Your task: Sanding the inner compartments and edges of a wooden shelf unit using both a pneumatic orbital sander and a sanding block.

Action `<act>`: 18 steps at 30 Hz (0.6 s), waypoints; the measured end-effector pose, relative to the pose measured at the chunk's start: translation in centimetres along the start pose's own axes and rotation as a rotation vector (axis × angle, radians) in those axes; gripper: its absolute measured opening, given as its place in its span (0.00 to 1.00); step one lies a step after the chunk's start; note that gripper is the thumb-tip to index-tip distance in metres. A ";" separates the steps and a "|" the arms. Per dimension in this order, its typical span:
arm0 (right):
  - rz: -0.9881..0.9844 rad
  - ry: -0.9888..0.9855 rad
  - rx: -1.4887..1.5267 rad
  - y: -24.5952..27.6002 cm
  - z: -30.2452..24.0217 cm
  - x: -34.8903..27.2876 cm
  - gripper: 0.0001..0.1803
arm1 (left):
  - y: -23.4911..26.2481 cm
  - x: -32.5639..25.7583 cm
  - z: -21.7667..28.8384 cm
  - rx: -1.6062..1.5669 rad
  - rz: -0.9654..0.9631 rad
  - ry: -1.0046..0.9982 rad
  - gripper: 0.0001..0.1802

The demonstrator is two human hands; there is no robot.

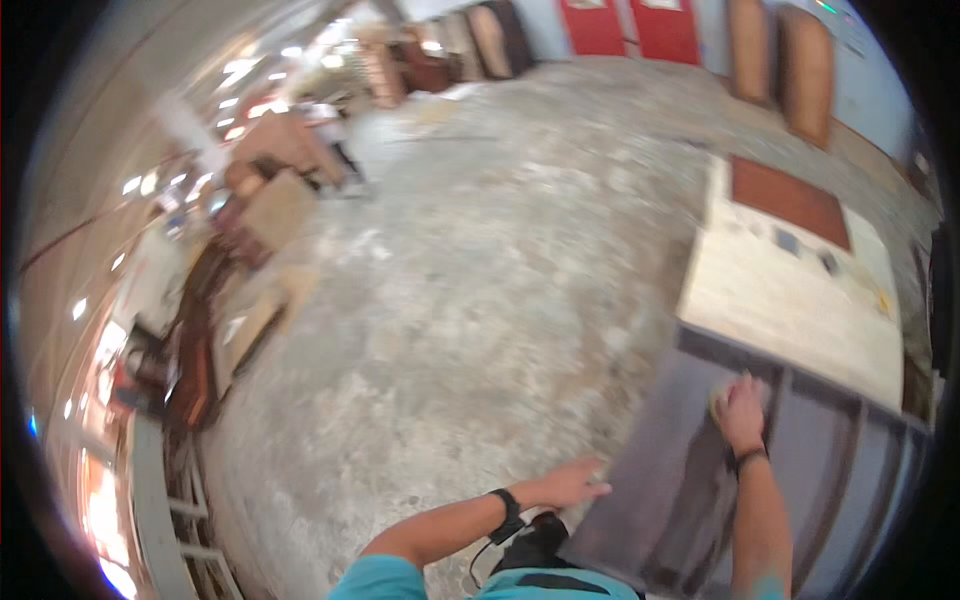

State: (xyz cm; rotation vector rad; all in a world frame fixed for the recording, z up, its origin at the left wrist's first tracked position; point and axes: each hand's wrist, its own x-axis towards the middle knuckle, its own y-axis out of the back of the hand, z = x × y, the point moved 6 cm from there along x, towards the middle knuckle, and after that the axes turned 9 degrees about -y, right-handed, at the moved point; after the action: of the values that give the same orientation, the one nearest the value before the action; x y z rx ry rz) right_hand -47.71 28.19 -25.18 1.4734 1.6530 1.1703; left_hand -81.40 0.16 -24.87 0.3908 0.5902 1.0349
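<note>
A dark grey-brown wooden panel piece with raised ribs and recessed sections (640, 490) lies in front of me on the right. My right hand (742, 408) is closed and pressed down on its far recess. A bit of something yellowish shows at its fingers, too blurred to name. Close to the panel's left edge, my left hand (570, 484) has thumb and fingers apart. Whether it touches that edge is unclear. A darker streak (700, 470) runs along the panel's surface below my right hand.
Beyond the panel stands a pale-topped table (780, 290) with a reddish-brown board (790, 200) and small items on it. Brown furniture parts (200, 340) are piled at left, near a pale frame (190, 510). Wooden panels (803, 75) lean on the far wall beside red doors (665, 30).
</note>
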 end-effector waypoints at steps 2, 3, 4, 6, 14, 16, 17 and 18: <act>-0.197 -0.183 0.077 0.8 -9.3 -4.5 0.40 | 4.7 -3.8 -1.7 0.039 0.059 -0.010 0.46; -0.203 -0.134 0.034 0.6 -11.3 -6.5 0.39 | 7.7 -4.4 -1.4 0.077 0.006 0.007 0.44; -0.204 -0.107 0.045 0.6 -13.3 -7.7 0.39 | 10.5 -4.9 -1.1 0.111 -0.051 0.021 0.43; -0.269 -0.052 0.039 -0.2 -16.6 -9.8 0.39 | 15.9 -6.0 -0.2 0.180 -0.103 0.019 0.42; 0.056 -0.333 0.266 -0.3 -14.6 -7.1 0.52 | 25.0 1.0 -4.5 0.448 -0.212 -0.284 0.38; 0.133 -0.540 0.347 1.6 -17.0 -12.1 0.51 | 26.8 3.6 1.4 0.312 -0.153 -0.083 0.37; -0.067 -0.742 0.451 2.2 -20.9 -14.1 0.46 | 27.3 4.5 -1.2 0.254 -0.037 -0.125 0.39; -0.323 -0.729 0.253 -0.4 -19.7 -17.1 0.43 | 27.2 6.6 2.1 0.112 -0.075 -0.110 0.44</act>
State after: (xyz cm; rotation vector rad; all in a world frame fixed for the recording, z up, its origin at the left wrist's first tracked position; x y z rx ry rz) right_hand -62.36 7.38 -19.26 1.4644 1.4551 0.1968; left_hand -96.15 18.52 -9.70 0.5166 0.5616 0.9048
